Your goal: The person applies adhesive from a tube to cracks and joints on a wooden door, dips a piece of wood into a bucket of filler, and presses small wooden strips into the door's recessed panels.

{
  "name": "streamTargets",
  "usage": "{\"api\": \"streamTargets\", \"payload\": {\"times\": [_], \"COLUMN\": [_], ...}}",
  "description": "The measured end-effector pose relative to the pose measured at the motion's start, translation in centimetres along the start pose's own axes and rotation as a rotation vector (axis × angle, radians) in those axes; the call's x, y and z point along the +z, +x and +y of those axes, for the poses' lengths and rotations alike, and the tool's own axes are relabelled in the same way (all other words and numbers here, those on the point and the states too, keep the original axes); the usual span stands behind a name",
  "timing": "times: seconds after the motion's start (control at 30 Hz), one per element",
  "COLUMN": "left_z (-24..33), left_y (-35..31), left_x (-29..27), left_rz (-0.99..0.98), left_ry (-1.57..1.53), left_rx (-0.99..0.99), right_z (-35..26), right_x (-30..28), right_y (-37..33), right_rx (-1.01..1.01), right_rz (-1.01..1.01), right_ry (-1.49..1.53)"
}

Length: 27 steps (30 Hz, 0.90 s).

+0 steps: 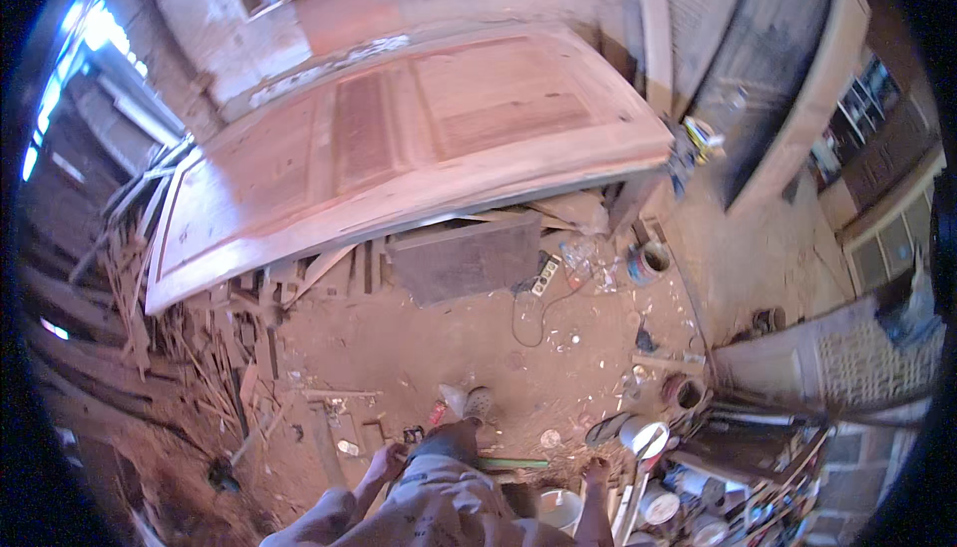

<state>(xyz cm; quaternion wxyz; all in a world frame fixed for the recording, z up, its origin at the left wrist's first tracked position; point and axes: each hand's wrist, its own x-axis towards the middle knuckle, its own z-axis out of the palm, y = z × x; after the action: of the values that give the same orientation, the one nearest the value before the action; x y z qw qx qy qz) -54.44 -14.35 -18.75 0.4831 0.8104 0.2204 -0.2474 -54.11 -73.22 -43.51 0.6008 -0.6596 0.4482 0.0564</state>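
My left hand point(391, 460) hangs low beside my shorts, close to a small dark object point(413, 434); I cannot tell whether the two touch. My right hand point(596, 471) hangs at my other side, near a white bucket point(644, 437) and the end of a green strip point(513, 463). The fingers of both hands are too small and blurred to read. Ahead, a large panelled wooden door point(399, 129) lies flat on a raised support, well beyond the reach of either hand.
Wood offcuts point(199, 348) pile up at the left. A power strip point(545, 275) with a cable lies on the dirt floor before a dark board point(464, 260). Open cans point(650, 262) stand to the right, and a cluttered rack point(738, 467) with tubs fills the lower right.
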Motion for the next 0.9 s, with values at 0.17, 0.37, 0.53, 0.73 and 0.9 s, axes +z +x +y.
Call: {"api": "streamTargets", "payload": {"times": [0.17, 0.37, 0.53, 0.73, 0.9], "left_z": [-1.7, 6.3, -2.0, -1.6, -5.8], "left_y": [7.6, 10.5, 5.0, 19.4, 22.1], "left_x": [-1.5, -6.4, -9.4, -3.6, -15.0], "left_rz": [0.257, 0.412, 0.628, 0.172, 0.007], "left_ry": [-0.187, -0.383, -0.279, -0.209, 0.128], "left_rx": [0.005, 0.021, -0.181, 0.051, 0.101], "right_z": [-15.6, -19.5, -25.8, -24.8, -30.6], "right_x": [13.5, 23.7, 33.6, 25.2, 31.9], "right_y": [-6.3, -5.9, -13.2, 13.0, -3.3], "right_rx": [0.119, -0.544, -0.203, -0.735, -0.284], "right_rz": [-0.308, -0.4, -0.768, -0.169, 0.075], "right_ry": [-0.03, -0.947, -0.878, -0.615, -0.168]}}
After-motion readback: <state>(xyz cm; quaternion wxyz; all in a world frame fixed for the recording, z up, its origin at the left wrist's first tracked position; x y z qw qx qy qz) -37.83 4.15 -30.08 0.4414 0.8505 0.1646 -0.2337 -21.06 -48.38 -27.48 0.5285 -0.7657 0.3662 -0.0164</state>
